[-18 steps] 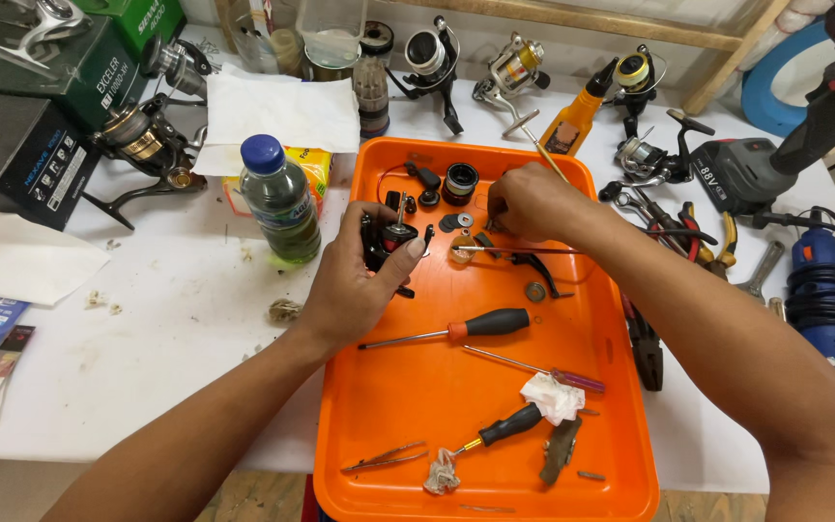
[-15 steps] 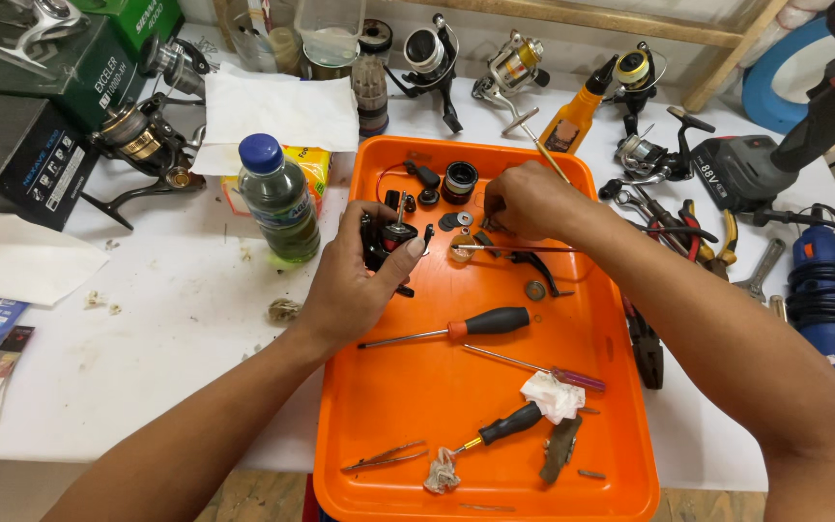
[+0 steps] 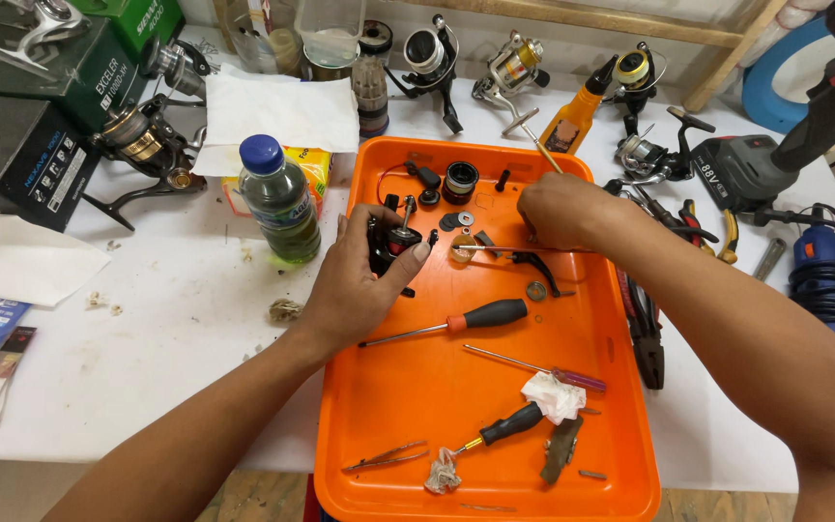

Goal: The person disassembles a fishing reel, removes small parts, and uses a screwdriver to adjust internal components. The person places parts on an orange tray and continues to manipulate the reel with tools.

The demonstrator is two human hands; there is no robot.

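An orange tray [image 3: 437, 387] lies on the white table. My left hand [image 3: 359, 280] grips a black reel body [image 3: 390, 242] at the tray's upper left. My right hand [image 3: 562, 208] is over the tray's upper middle, fingers closed on a thin metal rod [image 3: 495, 248] that points left. Small black parts [image 3: 458, 179] lie near the tray's far edge. A black and red screwdriver [image 3: 456, 322] lies below my left hand. A thin purple-handled tool [image 3: 543, 367] lies further down.
A bottle with a blue cap [image 3: 280, 201] stands left of the tray. Several fishing reels [image 3: 427, 53] line the back. Boxes [image 3: 21, 126] sit at far left, pliers [image 3: 645, 329] and power tools [image 3: 775, 164] at the right. Tweezers [image 3: 387, 454] lie in the tray's near corner.
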